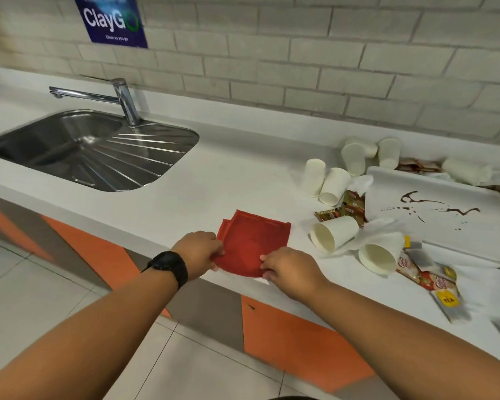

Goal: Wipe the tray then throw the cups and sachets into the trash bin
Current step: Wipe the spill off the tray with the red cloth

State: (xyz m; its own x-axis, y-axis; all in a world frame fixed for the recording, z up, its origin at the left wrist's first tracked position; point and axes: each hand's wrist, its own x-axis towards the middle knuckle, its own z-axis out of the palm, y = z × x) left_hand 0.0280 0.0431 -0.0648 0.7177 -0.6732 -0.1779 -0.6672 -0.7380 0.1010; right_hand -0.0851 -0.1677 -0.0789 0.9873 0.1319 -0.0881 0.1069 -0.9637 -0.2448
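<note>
Our left hand (198, 251) and right hand (290, 269) each pinch the near edge of the red cloth (253, 243) at the bench (228, 174) front. The tray (445, 215), stained brown, lies to our right, long axis running away rightward; our right hand is nearer. Cups (334, 232) and sachets (433, 281) crowd round it.
</note>
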